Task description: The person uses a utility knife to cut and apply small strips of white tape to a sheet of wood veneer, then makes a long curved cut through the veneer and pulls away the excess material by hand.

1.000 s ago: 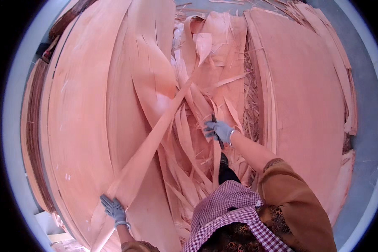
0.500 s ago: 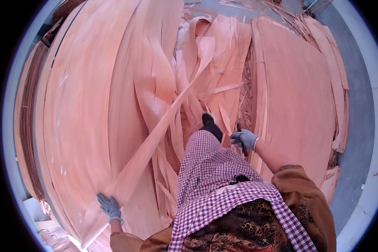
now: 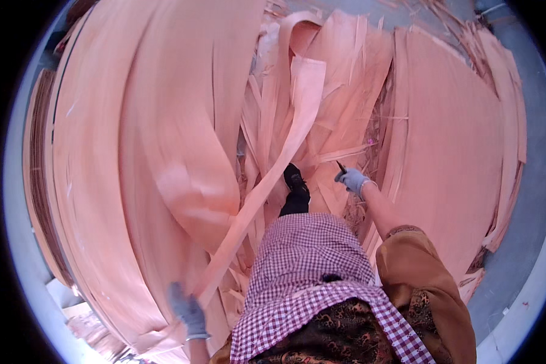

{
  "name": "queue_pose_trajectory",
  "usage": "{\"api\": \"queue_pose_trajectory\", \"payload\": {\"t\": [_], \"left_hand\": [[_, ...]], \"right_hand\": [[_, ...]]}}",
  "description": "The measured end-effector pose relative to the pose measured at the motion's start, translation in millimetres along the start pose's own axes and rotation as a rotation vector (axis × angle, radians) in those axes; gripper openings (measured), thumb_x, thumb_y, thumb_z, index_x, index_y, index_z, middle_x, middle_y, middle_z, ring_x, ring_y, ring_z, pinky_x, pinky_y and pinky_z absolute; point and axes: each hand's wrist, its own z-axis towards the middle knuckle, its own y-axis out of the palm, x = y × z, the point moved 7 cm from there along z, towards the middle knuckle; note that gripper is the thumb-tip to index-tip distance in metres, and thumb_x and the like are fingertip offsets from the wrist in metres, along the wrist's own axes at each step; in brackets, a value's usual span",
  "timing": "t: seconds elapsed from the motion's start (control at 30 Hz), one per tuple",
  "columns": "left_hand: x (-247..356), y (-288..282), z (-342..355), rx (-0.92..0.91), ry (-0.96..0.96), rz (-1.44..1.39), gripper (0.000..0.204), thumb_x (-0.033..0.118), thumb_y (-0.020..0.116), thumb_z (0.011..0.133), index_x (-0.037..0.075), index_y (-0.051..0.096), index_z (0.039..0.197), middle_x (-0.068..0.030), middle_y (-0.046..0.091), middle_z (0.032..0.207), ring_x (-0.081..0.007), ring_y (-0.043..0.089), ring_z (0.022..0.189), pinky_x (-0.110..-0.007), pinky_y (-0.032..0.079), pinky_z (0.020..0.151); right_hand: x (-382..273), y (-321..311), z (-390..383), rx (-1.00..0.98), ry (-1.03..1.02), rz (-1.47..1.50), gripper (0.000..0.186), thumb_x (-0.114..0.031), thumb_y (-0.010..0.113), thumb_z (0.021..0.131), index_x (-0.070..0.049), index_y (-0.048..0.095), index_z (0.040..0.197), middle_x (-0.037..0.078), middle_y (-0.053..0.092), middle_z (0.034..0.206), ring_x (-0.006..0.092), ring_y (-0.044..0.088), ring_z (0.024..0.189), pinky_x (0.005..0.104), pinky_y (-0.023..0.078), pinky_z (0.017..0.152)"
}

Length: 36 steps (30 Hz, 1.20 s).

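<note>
My left hand [image 3: 188, 312], in a grey glove, is smeared by motion at the lower left, beside the lower part of a long, narrow wood veneer strip [image 3: 258, 197]. Whether its fingers grip the strip cannot be made out. The strip slants up to the right across my foot's side, ending broad and pale near the top. Beneath my left hand spreads a stack of wide veneer sheets [image 3: 94, 170], its upper sheet rippled. My right hand [image 3: 351, 181], also gloved, is closed around a slim dark tool [image 3: 341, 167], mostly hidden in the fist.
Torn veneer scraps [image 3: 346, 79] litter the middle, around my dark shoe [image 3: 294, 177]. A second stack of veneer sheets [image 3: 452, 145] lies at the right, with splinters along its edge. Grey floor [image 3: 519, 242] shows beyond it. Another sheet pile [image 3: 39, 176] stands far left.
My left hand has moved right and slightly down from lying spread on the sheets. My right hand has risen slightly with the tool. The wide veneer sheet has shifted and billowed leftward.
</note>
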Motion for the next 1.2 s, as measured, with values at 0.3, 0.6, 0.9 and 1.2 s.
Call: {"api": "queue_pose_trajectory", "payload": {"t": [0.3, 0.6, 0.9, 1.2], "left_hand": [[325.6, 201.3, 210.5, -0.406, 0.509, -0.082, 0.068, 0.024, 0.07, 0.07, -0.003, 0.041, 0.125, -0.0255, 0.041, 0.128, -0.0405, 0.039, 0.119, -0.047, 0.03, 0.1], [270.4, 331.2, 238.0, -0.816, 0.133, 0.412, 0.046, 0.019, 0.06, 0.076, 0.009, 0.048, 0.119, -0.0155, 0.063, 0.085, -0.0311, 0.061, 0.081, -0.042, 0.047, 0.066], [280.5, 264.3, 231.6, -0.445, 0.084, 0.094, 0.025, 0.015, 0.048, 0.086, 0.007, 0.058, 0.107, -0.0165, 0.063, 0.084, -0.0331, 0.06, 0.079, -0.042, 0.047, 0.067], [280.2, 266.8, 231.1, -0.326, 0.089, -0.02, 0.024, 0.013, 0.049, 0.085, 0.005, 0.06, 0.105, -0.016, 0.062, 0.079, -0.0327, 0.059, 0.073, -0.041, 0.045, 0.064]], "right_hand": [[67.2, 13.3, 247.4, -0.006, -0.339, -0.611, 0.019, -0.013, 0.054, 0.077, -0.012, 0.065, 0.093, 0.008, 0.064, 0.085, 0.0256, 0.057, 0.088, 0.042, 0.044, 0.082], [78.5, 73.1, 311.3, -0.359, -0.124, 0.375, 0.023, -0.013, 0.048, 0.081, -0.003, 0.062, 0.096, 0.008, 0.064, 0.079, 0.0219, 0.061, 0.081, 0.0351, 0.047, 0.079], [67.5, 75.4, 237.0, -0.243, -0.066, 0.543, 0.015, -0.01, 0.05, 0.077, -0.001, 0.062, 0.082, 0.01, 0.062, 0.077, 0.0228, 0.058, 0.065, 0.0304, 0.048, 0.062], [70.0, 112.7, 290.1, -0.415, -0.8, -0.451, 0.015, -0.015, 0.055, 0.074, -0.014, 0.068, 0.081, 0.01, 0.058, 0.115, 0.0301, 0.04, 0.12, 0.0406, 0.036, 0.098]]}}
